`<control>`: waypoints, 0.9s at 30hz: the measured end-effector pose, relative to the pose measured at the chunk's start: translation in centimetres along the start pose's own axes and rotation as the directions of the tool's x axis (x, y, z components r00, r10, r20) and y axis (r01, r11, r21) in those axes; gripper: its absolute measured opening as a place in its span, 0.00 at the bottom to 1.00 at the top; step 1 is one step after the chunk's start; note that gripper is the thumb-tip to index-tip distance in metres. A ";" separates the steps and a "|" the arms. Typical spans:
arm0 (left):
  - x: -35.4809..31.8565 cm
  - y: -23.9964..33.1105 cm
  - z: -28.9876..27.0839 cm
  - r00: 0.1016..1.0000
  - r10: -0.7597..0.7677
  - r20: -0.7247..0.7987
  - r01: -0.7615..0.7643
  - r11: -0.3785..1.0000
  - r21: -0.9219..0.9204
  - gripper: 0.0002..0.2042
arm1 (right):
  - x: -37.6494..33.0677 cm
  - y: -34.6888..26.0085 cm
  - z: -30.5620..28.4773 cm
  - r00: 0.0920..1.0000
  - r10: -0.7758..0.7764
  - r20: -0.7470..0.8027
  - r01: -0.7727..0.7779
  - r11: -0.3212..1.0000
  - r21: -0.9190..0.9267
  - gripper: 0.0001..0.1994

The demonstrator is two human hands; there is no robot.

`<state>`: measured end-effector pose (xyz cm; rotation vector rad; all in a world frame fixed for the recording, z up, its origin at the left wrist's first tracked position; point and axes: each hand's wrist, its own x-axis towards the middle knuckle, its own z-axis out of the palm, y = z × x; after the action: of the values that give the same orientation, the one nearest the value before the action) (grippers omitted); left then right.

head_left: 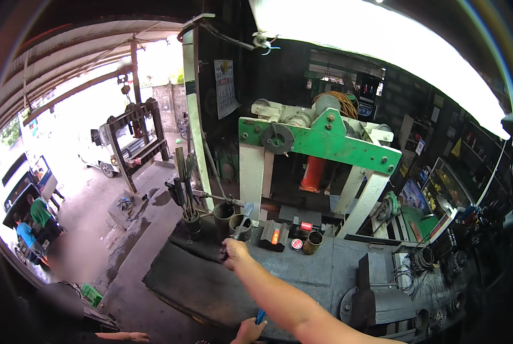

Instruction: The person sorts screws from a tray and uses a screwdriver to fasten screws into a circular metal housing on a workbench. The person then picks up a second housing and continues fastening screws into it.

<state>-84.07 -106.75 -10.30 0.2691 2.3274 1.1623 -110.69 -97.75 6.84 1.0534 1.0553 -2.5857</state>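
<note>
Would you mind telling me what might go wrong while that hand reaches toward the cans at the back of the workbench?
1. The right hand holds a thin tool over the open can; close-packed neighbours like the dark can might tip.
2. The arm stretches across the greasy workbench, so a sleeve-free forearm may pick up grime.
3. The left hand holds something blue at the bench edge, where it might drop.

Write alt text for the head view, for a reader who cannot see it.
The person's right hand reaches over a dark metal workbench, holding a slim tool above a round metal can. The left hand, at the lower edge, holds something blue. A green-and-white press stands behind the bench.
</note>
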 end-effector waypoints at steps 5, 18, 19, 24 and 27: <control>-1.0 1.5 -1.2 1.000 0.026 0.002 -0.026 0.992 -0.123 0.22 | -7.2 -8.4 -12.3 0.940 0.143 0.311 -0.064 0.966 -0.251 0.16; 0.5 -0.4 -0.2 0.993 -0.058 0.099 0.072 0.985 -0.154 0.21 | -28.2 -19.4 -30.8 0.952 -0.307 0.020 0.191 0.539 -0.820 0.22; 0.4 -0.5 -0.3 0.980 -0.125 0.155 0.147 0.980 -0.137 0.22 | -28.3 -19.0 -31.1 0.907 -0.420 0.024 0.210 0.403 -0.891 0.22; 0.6 -1.0 -0.2 0.995 -0.049 0.091 0.057 0.995 -0.085 0.24 | -25.3 -18.5 -30.9 0.723 -0.676 -0.143 -0.186 0.009 -0.982 0.24; 0.5 -0.5 -0.2 0.991 -0.087 0.106 0.095 0.992 -0.077 0.23 | -21.9 -20.2 -29.6 0.664 -0.743 -0.087 -0.195 -0.060 -0.979 0.24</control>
<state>-84.61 -107.01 -10.79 0.1865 2.1739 1.1685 -85.87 -65.63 17.59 1.1764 2.9248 -0.5419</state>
